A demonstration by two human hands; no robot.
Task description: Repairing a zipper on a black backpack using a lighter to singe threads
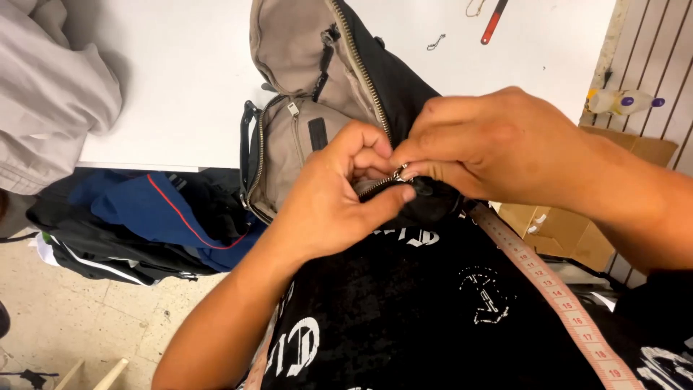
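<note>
You are pinching the small metal zipper slider [399,174] between both hands, left hand [328,195] closed under it, right hand [491,148] gripping from above, at the black jacket's [404,94] edge off the tabletop [180,79]. It is probably slipping easily; the measuring tape [548,282] is crowding your wrist.

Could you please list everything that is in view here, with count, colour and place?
bag: one, black outside with beige lining, open on the table edge
zip slider: one, metal, between both hands' fingertips
table: one, white, top
grey garment: one, top left
clothes pile: blue, red and black, below the table
measuring tape: one, pink, lower right
red-handled tool: one, top
squeeze bottle: one, pale with purple cap, right
cardboard box: one, brown, right
left hand: pinching the zip
right hand: pinching the zip
</note>
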